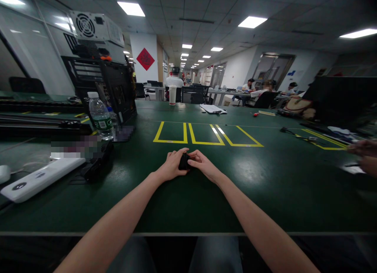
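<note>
A small black object (183, 162) rests at the middle of the green table (206, 202), too dark and small for its kind to be told. My left hand (172, 165) grips it from the left, with thumb below and fingers over the top. From the other side, my right hand (203, 165) closes on its right edge with thumb and fingertips. Part of the object is covered by the fingers. Just beyond both hands, yellow tape (171, 141) marks several open-topped outlines on the table.
At left stand a water bottle (100, 116), a black computer case (114, 88) and a white power strip (44, 178). A white cup (172, 95) and a clipboard (212, 109) lie farther back. Another person's hand (365, 157) is at the right edge, near cables (300, 137).
</note>
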`<state>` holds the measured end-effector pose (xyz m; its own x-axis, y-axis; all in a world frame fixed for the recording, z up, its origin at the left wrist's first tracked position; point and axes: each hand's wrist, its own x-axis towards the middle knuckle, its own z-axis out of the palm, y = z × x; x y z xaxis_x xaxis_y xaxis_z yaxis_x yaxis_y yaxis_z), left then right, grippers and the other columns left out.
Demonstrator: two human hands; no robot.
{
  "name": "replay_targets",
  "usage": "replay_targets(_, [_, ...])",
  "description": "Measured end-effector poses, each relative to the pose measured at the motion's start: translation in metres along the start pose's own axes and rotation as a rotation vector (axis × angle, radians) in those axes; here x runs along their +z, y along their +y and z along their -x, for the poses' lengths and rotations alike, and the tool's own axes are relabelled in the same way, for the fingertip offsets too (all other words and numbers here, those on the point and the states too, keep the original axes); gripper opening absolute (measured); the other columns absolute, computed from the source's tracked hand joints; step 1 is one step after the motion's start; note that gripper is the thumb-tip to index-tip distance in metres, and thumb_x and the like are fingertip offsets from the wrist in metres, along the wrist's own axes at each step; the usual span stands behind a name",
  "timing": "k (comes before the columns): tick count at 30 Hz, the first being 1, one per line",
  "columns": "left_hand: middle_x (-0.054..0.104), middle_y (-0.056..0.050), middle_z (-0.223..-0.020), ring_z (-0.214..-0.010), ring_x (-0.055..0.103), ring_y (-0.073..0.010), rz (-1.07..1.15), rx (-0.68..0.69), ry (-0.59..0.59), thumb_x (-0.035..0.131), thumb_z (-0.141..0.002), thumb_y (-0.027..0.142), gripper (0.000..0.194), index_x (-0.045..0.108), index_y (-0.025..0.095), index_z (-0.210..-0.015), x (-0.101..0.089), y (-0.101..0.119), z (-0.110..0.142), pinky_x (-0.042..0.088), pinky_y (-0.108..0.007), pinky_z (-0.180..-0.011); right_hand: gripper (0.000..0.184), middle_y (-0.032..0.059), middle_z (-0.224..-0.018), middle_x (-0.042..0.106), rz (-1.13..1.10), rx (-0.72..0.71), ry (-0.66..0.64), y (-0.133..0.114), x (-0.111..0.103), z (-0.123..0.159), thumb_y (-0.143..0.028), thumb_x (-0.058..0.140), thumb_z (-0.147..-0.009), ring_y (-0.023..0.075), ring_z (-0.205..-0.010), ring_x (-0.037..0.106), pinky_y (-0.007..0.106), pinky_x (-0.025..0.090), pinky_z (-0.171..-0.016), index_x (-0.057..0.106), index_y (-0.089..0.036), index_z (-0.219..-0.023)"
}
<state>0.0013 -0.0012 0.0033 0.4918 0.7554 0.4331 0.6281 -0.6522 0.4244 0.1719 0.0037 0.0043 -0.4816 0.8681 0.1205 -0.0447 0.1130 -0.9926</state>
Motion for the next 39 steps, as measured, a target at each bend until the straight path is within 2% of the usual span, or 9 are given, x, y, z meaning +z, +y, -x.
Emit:
replay_targets(6, [0.044,-0.007,-0.115,-0.103,0.043,-0.0249,0.004,0.009,0.022,0.063,-0.063,0.026,0.078,0.016,0.024,-0.125,0.003,-0.001,0.0,0.026,-0.04,-0.087,0.029,0.0023,-0.095,0.055,0.039,0.006,0.077,0.004,0.001,-0.005,-0.029,0.06,-0.066,0.0152,-0.091,0.05,0.034,0.038,-0.083,0.05,-0.019,-0.092])
replay_targets(15, [0.036,-0.012,-0.126,-0.117,0.032,-0.0245,0.076,0.024,0.032,0.063,-0.062,0.024,0.089,0.003,0.022,-0.128,0.003,-0.003,0.0,0.021,-0.043,-0.092,0.029,0.0014,-0.099,0.054,0.023,0.01,-0.001,-0.002,0.001,0.0,-0.024,0.061,-0.065,0.0157,-0.094,0.051,0.036,0.039,-0.084,0.048,-0.021,-0.09])
replay_targets(21, [0.041,-0.012,-0.123,-0.117,0.032,-0.0244,0.12,0.01,0.061,0.065,-0.059,0.023,0.098,-0.003,0.022,-0.129,0.003,-0.001,0.0,0.019,-0.044,-0.092,0.032,0.0,-0.097,0.053,-0.02,-0.014,-0.057,-0.003,0.001,0.001,-0.019,0.064,-0.062,0.0162,-0.096,0.05,0.036,0.039,-0.086,0.046,-0.022,-0.088])
replay_targets(25, [0.043,-0.01,-0.121,-0.114,0.036,-0.0253,0.096,-0.009,0.042,0.066,-0.058,0.026,0.09,0.01,0.02,-0.128,0.003,-0.003,-0.001,0.021,-0.043,-0.092,0.035,-0.0002,-0.097,0.053,-0.008,-0.012,-0.056,-0.004,0.001,0.002,-0.019,0.066,-0.059,0.0165,-0.096,0.05,0.037,0.038,-0.086,0.046,-0.023,-0.088])
replay_targets(28, [0.047,-0.008,-0.115,-0.107,0.04,-0.0259,0.037,-0.009,0.025,0.066,-0.058,0.029,0.075,0.027,0.02,-0.122,0.002,-0.006,-0.001,0.026,-0.042,-0.089,0.03,0.0,-0.098,0.053,-0.01,-0.012,-0.044,-0.006,0.001,0.003,-0.023,0.064,-0.063,0.0163,-0.095,0.05,0.036,0.039,-0.084,0.047,-0.022,-0.088])
replay_targets(31, [0.05,-0.006,-0.107,-0.099,0.043,-0.0252,-0.002,-0.003,0.012,0.065,-0.059,0.031,0.062,0.037,0.021,-0.114,0.002,-0.006,-0.002,0.032,-0.04,-0.084,0.025,0.0003,-0.094,0.053,-0.009,-0.014,-0.017,-0.006,0.002,0.003,-0.026,0.061,-0.066,0.016,-0.093,0.05,0.035,0.04,-0.082,0.047,-0.022,-0.087])
replay_targets(39, [0.05,-0.005,-0.101,-0.092,0.042,-0.0247,-0.033,-0.055,0.038,0.066,-0.056,0.031,0.061,0.039,0.022,-0.109,0.005,-0.003,-0.003,0.033,-0.039,-0.078,0.035,0.0026,-0.098,0.053,0.036,0.052,0.042,-0.004,0.002,0.001,-0.028,0.062,-0.064,0.0165,-0.094,0.049,0.035,0.039,-0.083,0.048,-0.021,-0.095])
